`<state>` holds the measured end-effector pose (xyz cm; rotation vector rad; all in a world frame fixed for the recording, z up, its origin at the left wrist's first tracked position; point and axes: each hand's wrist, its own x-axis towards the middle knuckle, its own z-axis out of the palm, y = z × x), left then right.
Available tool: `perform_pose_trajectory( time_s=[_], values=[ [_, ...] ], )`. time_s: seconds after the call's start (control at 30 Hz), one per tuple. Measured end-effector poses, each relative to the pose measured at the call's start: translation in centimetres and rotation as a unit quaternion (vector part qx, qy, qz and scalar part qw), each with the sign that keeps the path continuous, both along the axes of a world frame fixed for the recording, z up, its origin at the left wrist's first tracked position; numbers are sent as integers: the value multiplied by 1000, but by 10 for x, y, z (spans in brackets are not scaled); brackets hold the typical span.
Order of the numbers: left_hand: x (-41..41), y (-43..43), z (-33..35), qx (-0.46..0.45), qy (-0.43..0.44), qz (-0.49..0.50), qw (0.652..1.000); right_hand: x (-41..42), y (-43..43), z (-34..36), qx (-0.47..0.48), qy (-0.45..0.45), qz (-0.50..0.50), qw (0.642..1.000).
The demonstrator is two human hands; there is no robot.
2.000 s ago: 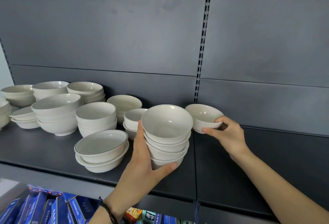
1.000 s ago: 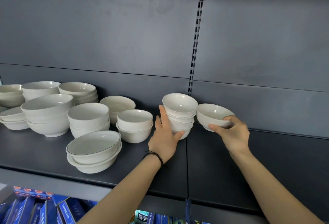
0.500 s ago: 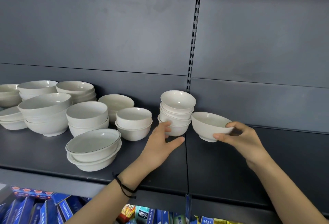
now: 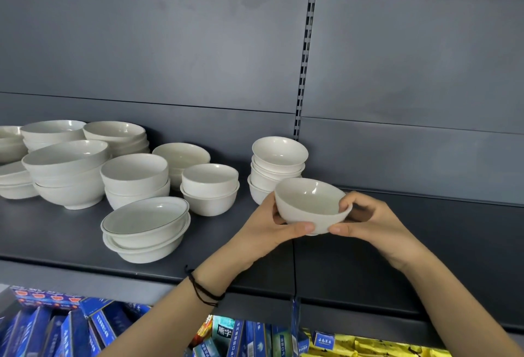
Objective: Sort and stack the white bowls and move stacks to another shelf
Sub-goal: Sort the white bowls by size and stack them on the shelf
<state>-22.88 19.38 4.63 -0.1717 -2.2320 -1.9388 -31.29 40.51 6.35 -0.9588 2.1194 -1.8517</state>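
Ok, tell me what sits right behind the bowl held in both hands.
A stack of small white bowls on the shelf. The held bowl covers its lower right part.

Light: even, diffuse and moderately bright, falling from above and in front.
Back panel [image 4: 170,45]: dull pale sheen across the middle, darker toward the top corners.
Stacked bowls [image 4: 133,175] and held bowl [image 4: 310,205]: small white glints on the inner walls.
Shelf [image 4: 56,229]: soft, faint shadows pooled under the bowls.
Slotted upright [image 4: 306,59]: leans and bows from wide-angle distortion.
Focus: sharp in the centre, slightly soft on the blue boxes [image 4: 71,331] at the lower edge.
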Motion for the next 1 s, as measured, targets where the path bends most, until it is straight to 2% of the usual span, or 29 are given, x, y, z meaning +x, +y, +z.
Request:
perform_pose_trajectory(
  time_s=[0.2,0.47,0.57,0.9,1.0],
  values=[
    [18,-16,-3,1,26,44,999,9,-12,-4,-1,-6,34,999],
    [41,-50,-9,-107,0,87,990,13,-45,-9,98,14,76,992],
    [48,-58,-7,-143,-6,96,985,12,-55,-11,106,13,86,991],
    [75,-72,2,-140,-31,56,988,15,-64,-17,101,7,118,988],
    [87,-78,13,-139,-15,62,988,16,-67,-17,94,-5,121,988]
  ],
)
